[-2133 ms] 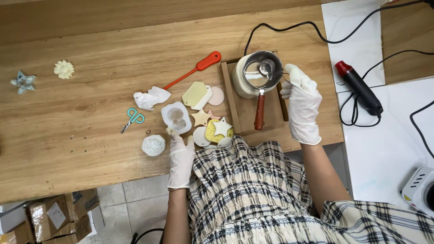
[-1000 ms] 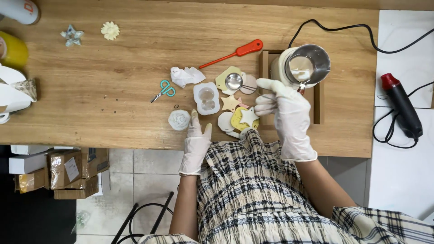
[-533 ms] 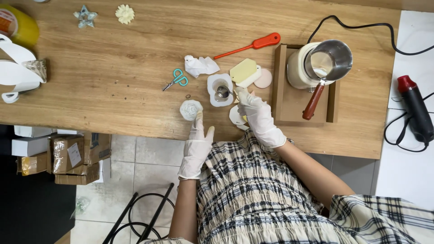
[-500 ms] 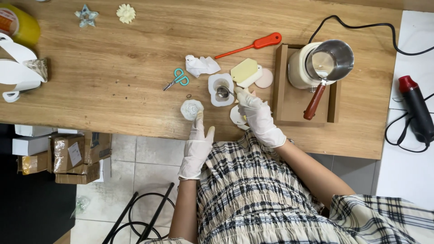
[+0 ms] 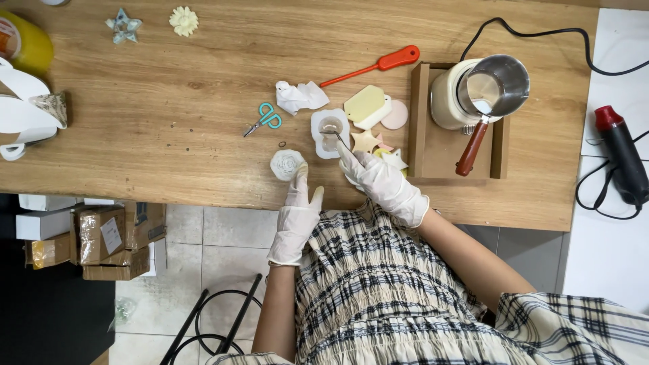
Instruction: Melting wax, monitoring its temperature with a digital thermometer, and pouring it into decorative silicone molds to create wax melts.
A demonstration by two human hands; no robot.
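Holding a small metal spoon [image 5: 336, 137] pinched in its gloved fingers, the right hand [image 5: 380, 182] tips the spoon's bowl into a white mould [image 5: 329, 132] that lies on the wooden table [image 5: 169, 122]. The mould sits at about twelve o'clock from that hand, just beyond the fingertips. The left hand [image 5: 296, 213], also gloved, lies flat with fingers together and holding nothing; its fingertips touch the near edge of a white rose-shaped piece [image 5: 286, 164] at its twelve o'clock.

At nine o'clock from the mould lie teal scissors [image 5: 263, 119], and at eleven o'clock a crumpled white tissue [image 5: 301, 97]. A pale yellow tag-shaped piece [image 5: 366, 103] and a pink round piece [image 5: 395, 115] rest at two o'clock from it, a cream star piece [image 5: 366, 141] just beside it at three o'clock. A red-handled tool [image 5: 378, 64] lies farther toward one o'clock. A steel pot [image 5: 493, 86] with a brown handle stands on a cream heater in a wooden tray [image 5: 433, 152], at three o'clock from the mould.
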